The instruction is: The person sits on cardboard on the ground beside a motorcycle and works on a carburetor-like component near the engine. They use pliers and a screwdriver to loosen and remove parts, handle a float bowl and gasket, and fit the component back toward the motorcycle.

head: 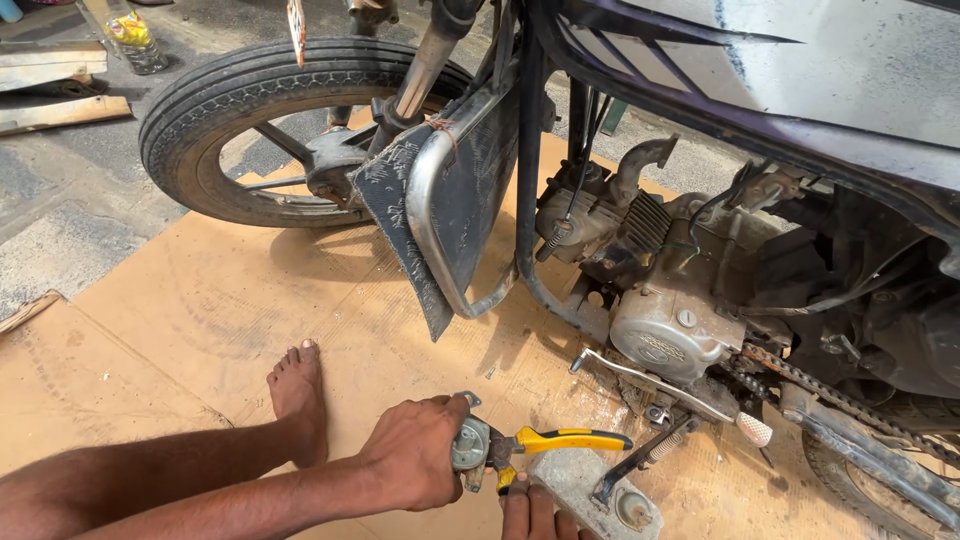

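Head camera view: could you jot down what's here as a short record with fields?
Place: cardboard sheet on the ground beside a motorcycle
Left hand: grips a small grey metal part
Right hand: only its fingers show at the bottom edge, at the lower handle of the yellow-handled pliers
Pliers: nose at the metal part
Nearby: bare foot, front wheel, engine
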